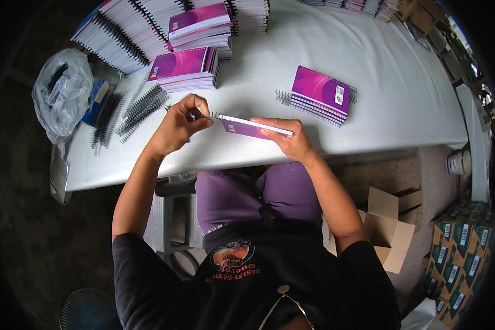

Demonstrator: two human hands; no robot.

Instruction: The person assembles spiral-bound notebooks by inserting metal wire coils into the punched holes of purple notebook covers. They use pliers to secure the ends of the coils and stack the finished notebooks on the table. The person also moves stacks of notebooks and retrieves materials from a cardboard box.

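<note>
My left hand (181, 124) pinches a thin spiral coil (214, 116) whose free end meets the corner of a purple notebook (244, 128). Gripped by my right hand (291, 138), that notebook is held on edge above the table's near side, its white pages facing up. Left of my left hand lie loose dark spiral coils (143, 113). Behind it stand two piles of purple notebooks, a nearer pile (182, 65) and a farther pile (199, 22). To the right sits a small stack of coil-bound purple notebooks (320, 92), with coils sticking out at both sides.
A white cloth covers the table (385, 121). Thick spiral-bound books (113, 41) line its back left, near a clear plastic bag (60, 96) and a blue box (95, 102). An open cardboard box (388, 231) and patterned cartons (459, 258) are on the floor at right.
</note>
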